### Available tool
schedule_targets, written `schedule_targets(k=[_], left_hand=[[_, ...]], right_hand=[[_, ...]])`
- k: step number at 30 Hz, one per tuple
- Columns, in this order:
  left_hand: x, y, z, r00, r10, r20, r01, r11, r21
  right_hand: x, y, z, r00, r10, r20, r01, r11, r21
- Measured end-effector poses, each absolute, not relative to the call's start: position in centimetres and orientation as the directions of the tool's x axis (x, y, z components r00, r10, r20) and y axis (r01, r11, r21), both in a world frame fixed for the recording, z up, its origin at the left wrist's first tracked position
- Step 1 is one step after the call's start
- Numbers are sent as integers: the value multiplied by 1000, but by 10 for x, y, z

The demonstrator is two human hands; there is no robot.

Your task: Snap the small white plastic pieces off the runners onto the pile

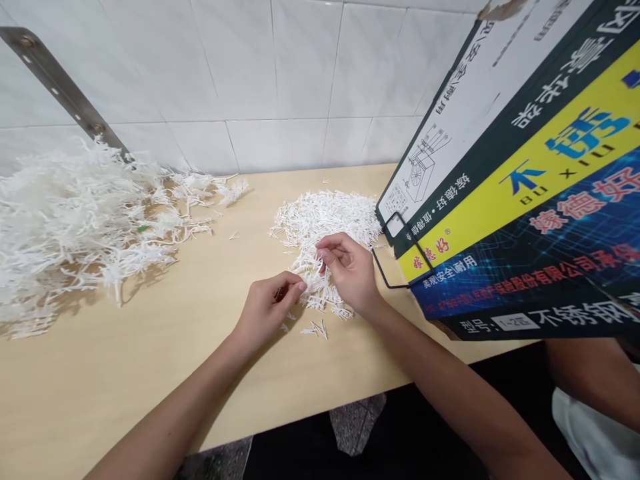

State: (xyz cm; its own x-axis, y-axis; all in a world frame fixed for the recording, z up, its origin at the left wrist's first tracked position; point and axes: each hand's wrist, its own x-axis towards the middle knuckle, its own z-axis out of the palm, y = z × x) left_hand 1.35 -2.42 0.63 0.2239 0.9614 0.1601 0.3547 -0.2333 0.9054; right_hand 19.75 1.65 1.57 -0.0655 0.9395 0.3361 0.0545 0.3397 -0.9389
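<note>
My right hand [349,272] is closed in a pinch over the near part of a pile of small white plastic sticks [330,217]. A thin white plastic piece [321,265] shows at its fingertips. Just left of it, my left hand [273,301] is closed, with thumb and forefinger together at the pile's edge. Whatever it holds, if anything, is hidden. A few loose white sticks [316,329] lie on the wooden tabletop [210,360] in front of the hands. At the left is a larger heap of branched, stringy white plastic pieces [85,213].
A large printed cardboard box [525,180] stands at the right, with a black wire frame [404,252] by its corner. White tiles [295,73] back the table. A metal bracket [63,87] leans at upper left. Another person's arm [595,377] shows at lower right.
</note>
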Motion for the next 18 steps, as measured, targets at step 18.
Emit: schedule_targets(k=[18], left_hand=[[17,-26,8,7,979,205,309,-197,930]], right_hand=[[199,8,23,-231,922,310,91,337,-937]])
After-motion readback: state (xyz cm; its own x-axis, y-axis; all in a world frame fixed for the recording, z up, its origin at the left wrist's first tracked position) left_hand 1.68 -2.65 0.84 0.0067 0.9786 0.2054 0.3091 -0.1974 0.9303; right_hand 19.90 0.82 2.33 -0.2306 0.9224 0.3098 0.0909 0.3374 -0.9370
